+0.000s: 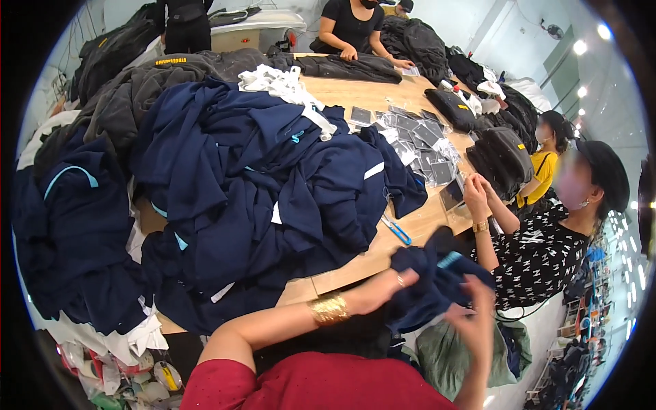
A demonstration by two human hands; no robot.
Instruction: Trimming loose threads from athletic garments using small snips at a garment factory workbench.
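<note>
Navy garment is gripped at near right off the table edge, left hand closed on it w/ 1 gold bangle, right hand blurred, grip unclear; fabric best kept taut.

Garment in hands: navy, light-blue trim. Pile on table: same navy with light-blue piping, white strips and labels. Table: light wood. Snips: blue handles. Bangle: gold. Sleeve: dark red. Packets: clear plastic, dark grey inserts. Far pile: charcoal grey, one yellow label. Person at right: black top with white print, black cap. Behind them a yellow shirt. Far person: black tee.
</note>
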